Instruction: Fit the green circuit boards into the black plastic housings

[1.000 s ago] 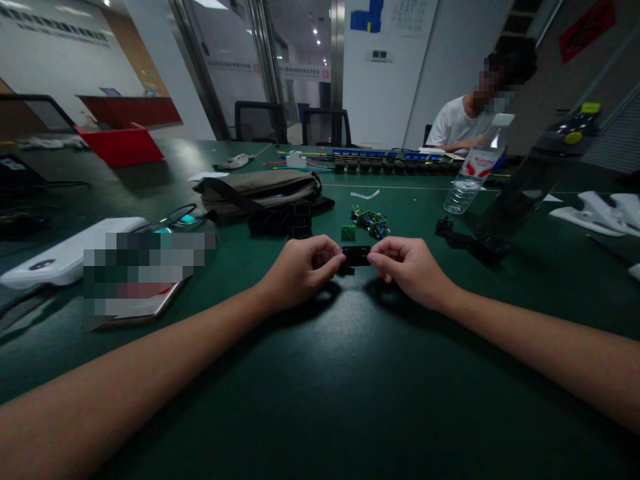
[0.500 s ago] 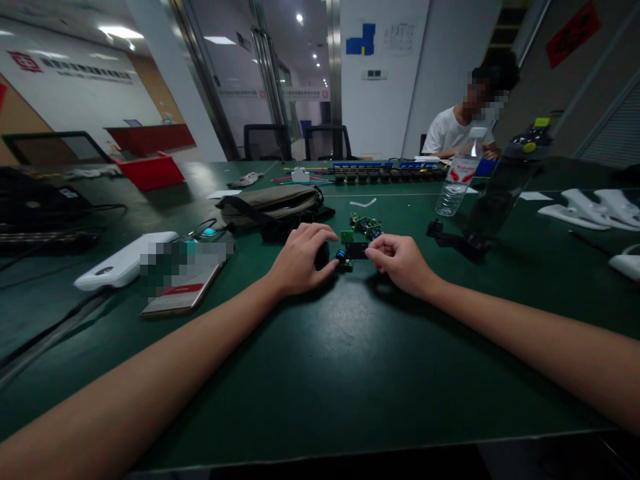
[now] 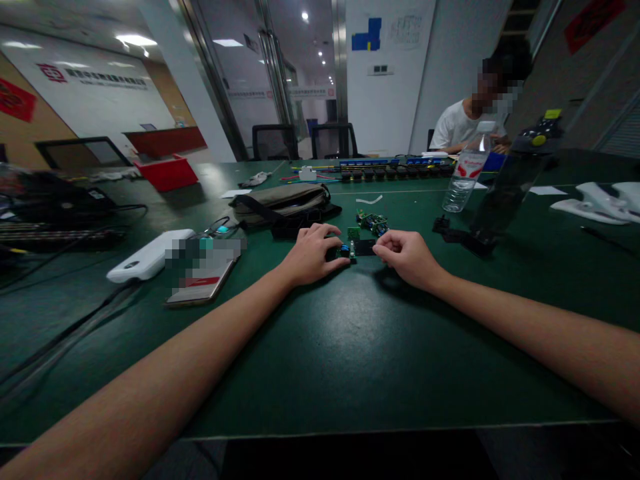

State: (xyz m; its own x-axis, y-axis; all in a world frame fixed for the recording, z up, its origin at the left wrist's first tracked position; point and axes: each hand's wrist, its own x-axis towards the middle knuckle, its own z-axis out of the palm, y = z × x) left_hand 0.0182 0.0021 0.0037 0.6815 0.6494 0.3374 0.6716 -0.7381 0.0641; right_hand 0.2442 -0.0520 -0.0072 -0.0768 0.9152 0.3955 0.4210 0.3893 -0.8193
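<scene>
and here's the right hand [image 3: 407, 260], thumb and fingertips pinched together on the near right end of a flat black piece [image 3: 365, 247], holding it just above or against the green table [image 3: 320, 373]; whether it touches down, i can't tell. across from it, the left hand [image 3: 313, 255] curves with thumb and fingers well parted around a small circuit board with a blue part [image 3: 345, 251], which sits right at the black piece's left end. is that left hand gripping? can't tell, the palm side is too dark. just behind them stands a little green board [image 3: 353, 233], and beyond it a jumble of green boards [image 3: 373, 221] lies in a heap. off to the left, a grey-green bag [image 3: 290, 202] lies behind the hand; over on the right, a clear bottle [image 3: 467, 175] stands near a tall dark bottle [image 3: 515, 179].
</scene>
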